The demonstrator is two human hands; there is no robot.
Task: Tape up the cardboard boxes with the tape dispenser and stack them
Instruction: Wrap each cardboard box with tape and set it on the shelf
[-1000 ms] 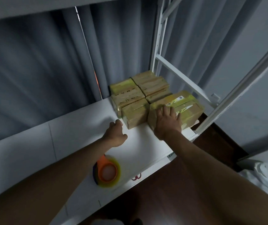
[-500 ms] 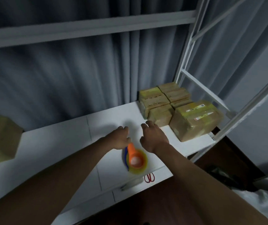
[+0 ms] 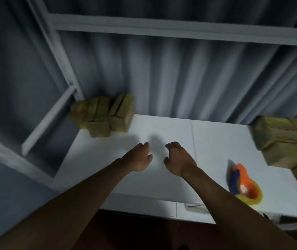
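My left hand point(image 3: 140, 157) and my right hand point(image 3: 177, 158) hover side by side over the middle of the white shelf board point(image 3: 216, 138), fingers loosely curled and holding nothing. A blurred cluster of small cardboard boxes point(image 3: 102, 117) stands at the board's far left end, beyond my left hand. Larger cardboard boxes with yellowish tape point(image 3: 286, 141) sit at the right edge of view. The orange and blue tape dispenser point(image 3: 243, 184) with its yellow roll lies on the board to the right of my right forearm, touched by neither hand.
Grey curtains hang behind the white metal rack. A rack upright and a slanted brace point(image 3: 48, 118) stand at the left end, and a crossbar point(image 3: 180, 30) runs overhead. A small pale object point(image 3: 195, 207) lies at the board's front edge. Dark floor shows below.
The view has swung left, so the taped boxes and dispenser now lie at the right. My right hand left the taped box, and both hands moved together toward the left boxes.
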